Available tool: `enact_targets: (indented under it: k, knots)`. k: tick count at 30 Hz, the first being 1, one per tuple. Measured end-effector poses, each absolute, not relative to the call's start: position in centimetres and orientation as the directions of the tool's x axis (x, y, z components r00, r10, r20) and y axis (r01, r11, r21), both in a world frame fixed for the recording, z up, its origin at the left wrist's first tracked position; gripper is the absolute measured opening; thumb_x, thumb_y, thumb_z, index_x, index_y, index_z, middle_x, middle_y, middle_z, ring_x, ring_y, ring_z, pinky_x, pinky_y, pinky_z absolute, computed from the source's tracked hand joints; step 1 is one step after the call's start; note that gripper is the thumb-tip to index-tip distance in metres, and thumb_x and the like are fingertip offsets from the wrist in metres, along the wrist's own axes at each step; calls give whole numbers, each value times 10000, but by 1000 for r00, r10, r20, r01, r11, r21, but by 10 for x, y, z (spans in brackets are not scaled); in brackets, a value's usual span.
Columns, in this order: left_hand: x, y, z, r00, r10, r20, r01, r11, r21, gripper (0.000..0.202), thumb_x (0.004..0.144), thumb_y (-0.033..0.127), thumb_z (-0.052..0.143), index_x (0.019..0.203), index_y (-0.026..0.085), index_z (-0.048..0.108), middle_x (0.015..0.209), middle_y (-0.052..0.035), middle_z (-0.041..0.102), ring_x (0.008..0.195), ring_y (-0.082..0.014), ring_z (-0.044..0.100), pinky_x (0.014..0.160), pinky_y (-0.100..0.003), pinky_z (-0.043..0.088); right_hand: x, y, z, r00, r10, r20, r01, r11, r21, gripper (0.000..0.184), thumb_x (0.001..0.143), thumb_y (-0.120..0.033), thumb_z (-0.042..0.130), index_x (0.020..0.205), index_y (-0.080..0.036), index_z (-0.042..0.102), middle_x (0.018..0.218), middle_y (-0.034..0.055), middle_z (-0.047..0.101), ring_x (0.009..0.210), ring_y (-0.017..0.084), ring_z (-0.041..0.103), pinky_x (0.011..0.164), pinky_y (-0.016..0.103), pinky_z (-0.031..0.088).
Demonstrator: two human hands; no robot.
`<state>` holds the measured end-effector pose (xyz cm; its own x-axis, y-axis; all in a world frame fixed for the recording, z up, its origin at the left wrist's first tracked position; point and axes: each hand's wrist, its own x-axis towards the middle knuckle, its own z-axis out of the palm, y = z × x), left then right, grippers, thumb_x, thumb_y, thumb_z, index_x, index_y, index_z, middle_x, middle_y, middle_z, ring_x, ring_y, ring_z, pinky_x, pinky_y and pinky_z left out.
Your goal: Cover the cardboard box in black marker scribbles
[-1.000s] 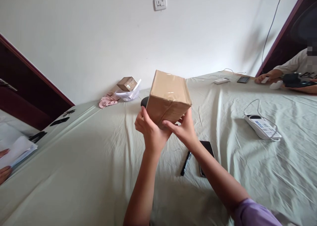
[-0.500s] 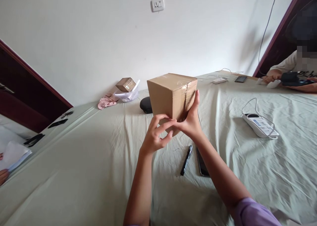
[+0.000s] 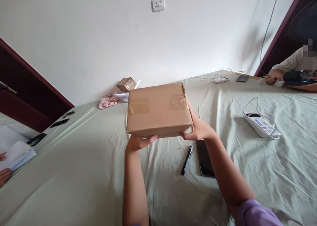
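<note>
A brown cardboard box is held up above the cloth, a broad face turned toward me with clear tape near both ends. My left hand grips its lower left edge, thumb along the bottom and the other fingers hidden behind. On the right side, my right hand is closed round the lower corner, thumb underneath and fingers partly hidden along the side. Below the box lie a black marker pen and a dark phone, the phone partly covered by my right forearm.
Pale green cloth covers the surface. A smaller taped box and pink cloth are at the back. To the right lies a white power strip with its cord. One person's hand holds papers at left; another person sits far right.
The box has turned from corner-on so that a broad face points at me. My left hand has shifted left to its lower left edge; my right hand has moved slightly lower.
</note>
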<state>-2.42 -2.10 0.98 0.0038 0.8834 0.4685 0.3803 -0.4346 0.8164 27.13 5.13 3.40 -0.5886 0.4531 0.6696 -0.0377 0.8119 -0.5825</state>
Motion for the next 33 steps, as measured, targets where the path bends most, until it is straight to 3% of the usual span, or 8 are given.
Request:
enact_targets:
  k: [3, 8, 19, 24, 26, 29, 31, 33]
  knots:
    - [-18, -24, 16, -11, 892, 452, 325, -424, 845, 578, 686, 538, 950, 1141, 219, 791, 1220, -130, 820, 1239, -387, 744, 1123, -563, 627, 275, 52, 36, -584, 449, 677, -63, 806, -589, 1423, 781, -323, 836, 1773, -368, -182, 1897, 77, 67, 1744, 384, 146, 1353, 573, 338]
    - [-3, -35, 26, -93, 915, 394, 263, -359, 896, 623, 669, 481, 990, 1202, 239, 779, 1320, -119, 792, 1332, -389, 701, 1200, -572, 575, 279, 50, 40, -567, 444, 694, -79, 809, -582, 1395, 792, -320, 825, 1776, -378, -162, 1894, 86, 91, 1739, 400, 160, 1340, 608, 346]
    - [4, -36, 30, -113, 898, 426, 212, -397, 893, 576, 649, 464, 1006, 1116, 222, 769, 1165, -114, 799, 1234, -371, 725, 1126, -545, 619, 279, 55, 37, -552, 491, 674, -55, 785, -617, 1415, 798, -552, 879, 1790, -357, -111, 1873, 127, 186, 1690, 438, 298, 1317, 628, 384]
    - [0, -32, 28, -81, 861, 502, 260, -468, 845, 703, 695, 499, 980, 1280, 220, 707, 1260, -132, 751, 1237, -356, 716, 1090, -533, 628, 278, 60, 34, -575, 471, 670, -22, 809, -588, 1369, 851, -597, 823, 1785, -343, -145, 1880, 132, 160, 1717, 410, 245, 1334, 619, 361]
    - [-4, -30, 30, -58, 806, 590, 364, -533, 764, 855, 719, 504, 960, 1456, 239, 616, 1400, -154, 672, 1346, -370, 661, 1126, -551, 601, 280, 62, 33, -569, 476, 671, 17, 822, -569, 1363, 873, -623, 798, 1773, -353, -189, 1893, 121, 90, 1728, 398, 212, 1352, 633, 317]
    - [-9, -31, 41, 37, 670, 742, 652, -579, 490, 1165, 696, 408, 973, 1689, 305, 373, 1616, -187, 445, 1542, -423, 476, 1203, -612, 526, 287, 55, 41, -500, 499, 708, 157, 856, -492, 1438, 855, -672, 810, 1739, -362, -281, 1897, 95, -72, 1750, 413, 50, 1366, 712, 193]
    - [-9, -37, 50, 129, 619, 775, 824, -502, 263, 1207, 709, 302, 964, 1725, 355, 315, 1663, -189, 357, 1585, -457, 394, 1248, -673, 451, 291, 43, 50, -475, 508, 718, 296, 861, -413, 1475, 833, -663, 840, 1735, -368, -289, 1893, 70, -125, 1741, 434, -86, 1357, 766, 93]
    - [-4, -47, 59, 220, 633, 742, 905, -417, 88, 1115, 751, 223, 929, 1703, 394, 374, 1659, -181, 368, 1573, -478, 398, 1278, -735, 365, 293, 26, 60, -510, 516, 688, 409, 849, -334, 1462, 830, -590, 869, 1749, -384, -249, 1897, 55, -85, 1727, 455, -147, 1341, 799, 14]
